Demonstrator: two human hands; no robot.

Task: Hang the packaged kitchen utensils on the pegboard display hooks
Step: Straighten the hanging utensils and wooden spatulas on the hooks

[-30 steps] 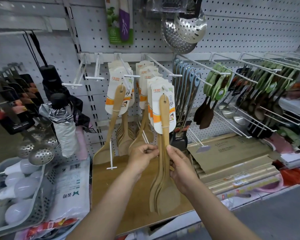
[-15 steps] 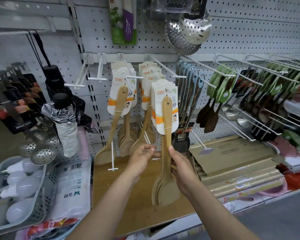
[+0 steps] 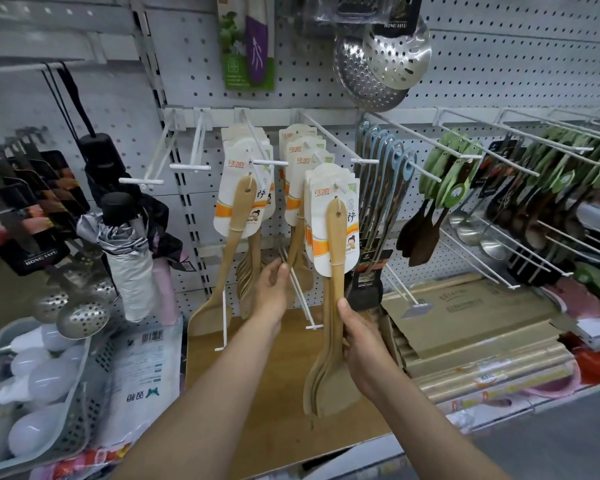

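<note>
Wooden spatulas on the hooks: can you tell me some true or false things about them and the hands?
1. The right hand holds a bunch of wooden spatulas by their handles. True.
2. The spatulas' cards are blue. False: white with an orange band.
3. The left hand is holding an umbrella. False: it is at the spatulas hanging behind, and the umbrella hangs apart on the left.
4. Shiny strainers with holes hang above. True.
</note>
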